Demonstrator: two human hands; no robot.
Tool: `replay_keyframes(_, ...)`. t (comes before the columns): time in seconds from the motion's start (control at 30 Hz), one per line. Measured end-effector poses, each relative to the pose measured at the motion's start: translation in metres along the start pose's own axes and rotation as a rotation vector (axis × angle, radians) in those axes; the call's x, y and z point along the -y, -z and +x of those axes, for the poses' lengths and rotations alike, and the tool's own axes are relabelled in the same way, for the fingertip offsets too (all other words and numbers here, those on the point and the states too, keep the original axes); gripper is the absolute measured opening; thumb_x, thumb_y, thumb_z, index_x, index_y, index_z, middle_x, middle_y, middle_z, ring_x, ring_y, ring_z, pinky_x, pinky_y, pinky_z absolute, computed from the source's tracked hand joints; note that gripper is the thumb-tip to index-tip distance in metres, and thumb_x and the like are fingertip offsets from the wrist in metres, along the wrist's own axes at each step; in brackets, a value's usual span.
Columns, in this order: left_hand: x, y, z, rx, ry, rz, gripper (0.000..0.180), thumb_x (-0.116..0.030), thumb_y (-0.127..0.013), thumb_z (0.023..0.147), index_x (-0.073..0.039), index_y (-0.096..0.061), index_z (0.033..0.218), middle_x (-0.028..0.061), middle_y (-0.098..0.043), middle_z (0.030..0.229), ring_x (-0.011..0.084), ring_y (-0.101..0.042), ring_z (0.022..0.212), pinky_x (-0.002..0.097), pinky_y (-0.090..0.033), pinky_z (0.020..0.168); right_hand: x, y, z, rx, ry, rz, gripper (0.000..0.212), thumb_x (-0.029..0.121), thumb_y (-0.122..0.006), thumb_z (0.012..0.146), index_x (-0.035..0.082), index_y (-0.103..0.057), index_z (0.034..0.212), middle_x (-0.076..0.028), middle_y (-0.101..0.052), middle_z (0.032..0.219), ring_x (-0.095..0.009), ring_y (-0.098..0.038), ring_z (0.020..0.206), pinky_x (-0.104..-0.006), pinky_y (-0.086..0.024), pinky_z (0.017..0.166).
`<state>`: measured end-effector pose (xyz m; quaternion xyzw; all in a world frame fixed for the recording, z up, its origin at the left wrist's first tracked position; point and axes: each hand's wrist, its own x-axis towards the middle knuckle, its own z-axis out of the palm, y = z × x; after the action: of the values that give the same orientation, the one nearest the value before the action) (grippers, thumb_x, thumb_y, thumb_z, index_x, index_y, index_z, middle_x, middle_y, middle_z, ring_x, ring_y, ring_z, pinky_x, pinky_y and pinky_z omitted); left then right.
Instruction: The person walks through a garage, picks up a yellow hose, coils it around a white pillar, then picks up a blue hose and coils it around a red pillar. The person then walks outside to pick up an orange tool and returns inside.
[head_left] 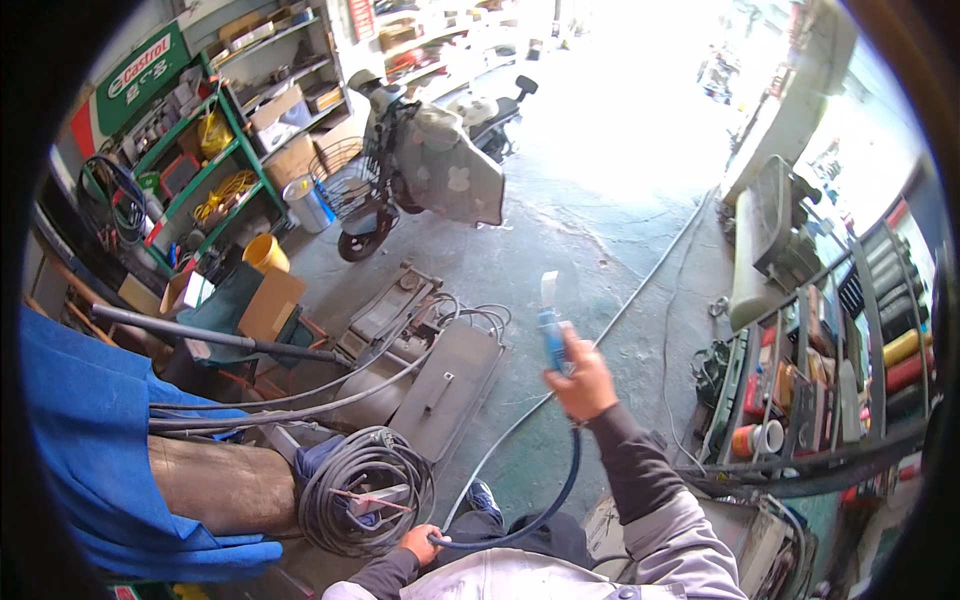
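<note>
Out in front of me, my right hand (585, 378) is closed around the handle of a blue air gun (552, 335), whose pale upper end points away and is blurred. A dark blue hose (574, 465) hangs from below that hand and curves back to my waist. There my left hand (421, 543) grips the hose, close to a large coil of grey cable (365, 490). A paler hose (640, 290) runs from near my left hand across the floor to the far right.
A dusty machine with a grey metal lid (450, 390) stands left of centre. Beyond it is a scooter (440, 165) with a basket. Green shelves (215, 170) line the left; a cylinder (225, 480) lies partly under blue cloth (80, 430). A tool rack (800, 370) stands right.
</note>
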<state>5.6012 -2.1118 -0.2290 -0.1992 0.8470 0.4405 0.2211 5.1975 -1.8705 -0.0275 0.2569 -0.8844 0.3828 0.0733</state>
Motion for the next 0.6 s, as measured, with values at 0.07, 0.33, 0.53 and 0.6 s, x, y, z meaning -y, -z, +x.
replay_keyframes(0.07,-0.005,-0.003,-0.004,0.019,0.113,0.031,0.032,-0.039,-0.078,0.082,-0.009,-0.067,0.082,0.0155,-0.068,0.09,0.0324,-0.066,0.087,0.0417,-0.052,0.077,0.026,-0.058,0.014,0.355,0.103,-0.087,0.077,0.025,-0.076,0.075,0.008,-0.047,0.144,-0.02,-0.062,0.105,-0.037,-0.064,0.092,-0.0472,-0.053,0.08)
replay_keyframes(0.33,-0.026,-0.024,-0.026,-0.351,0.216,-0.007,0.028,-0.033,-0.078,0.082,-0.008,-0.066,0.085,0.0166,-0.067,0.098,0.0359,-0.063,0.098,0.0438,-0.05,0.088,0.037,-0.233,-0.02,1.436,0.178,-0.179,0.045,0.02,-0.049,0.089,0.02,-0.059,0.133,-0.021,-0.068,0.117,-0.034,-0.066,0.112,-0.0463,-0.053,0.095)
replay_keyframes(0.53,-0.062,-0.035,-0.019,-0.599,0.376,-0.091,0.027,-0.031,-0.078,0.083,-0.006,-0.066,0.085,0.0184,-0.067,0.107,0.0367,-0.063,0.106,0.0435,-0.049,0.095,-0.05,-0.266,0.03,1.096,-0.236,-0.248,0.042,0.027,-0.042,0.099,0.008,-0.055,0.135,-0.021,-0.067,0.117,-0.037,-0.067,0.107,-0.0475,-0.054,0.091)
replay_keyframes(0.6,-0.079,-0.037,-0.009,-0.628,0.426,-0.128,0.028,-0.03,-0.078,0.082,-0.006,-0.066,0.086,0.0174,-0.067,0.106,0.0357,-0.064,0.103,0.043,-0.05,0.092,-0.065,-0.27,0.052,1.066,-0.181,-0.24,0.043,0.024,-0.045,0.097,0.008,-0.054,0.135,-0.021,-0.069,0.112,-0.039,-0.068,0.102,-0.0486,-0.054,0.088)
